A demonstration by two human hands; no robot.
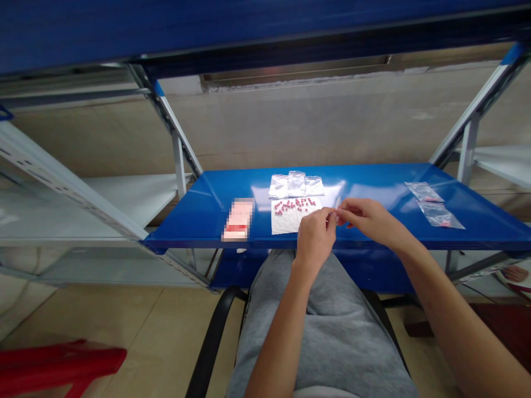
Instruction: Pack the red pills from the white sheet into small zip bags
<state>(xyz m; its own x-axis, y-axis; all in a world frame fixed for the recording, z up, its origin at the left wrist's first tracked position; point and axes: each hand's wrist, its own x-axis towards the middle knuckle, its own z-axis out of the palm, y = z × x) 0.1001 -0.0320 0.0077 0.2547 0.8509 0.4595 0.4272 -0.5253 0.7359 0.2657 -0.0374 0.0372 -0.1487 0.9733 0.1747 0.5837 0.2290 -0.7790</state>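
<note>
My left hand (317, 235) and my right hand (362, 215) meet above the front edge of the blue shelf, fingertips pinched together. Whatever lies between them is too small and too covered to name; a pale bit shows by the right fingers. Left of them, a white tissue (286, 224) is spread flat, partly behind my left hand. Many small red beads (294, 204) are scattered over its far half. Just behind it, several clear plastic bags (296, 183) overlap in a row.
On the right of the blue shelf (377, 182) lie two clear bags (440, 215) with small red pieces inside. A blurred pink-and-red item (238, 220) rests at the left. Metal posts (178, 132) flank the shelf, and another blue shelf (249, 27) hangs overhead.
</note>
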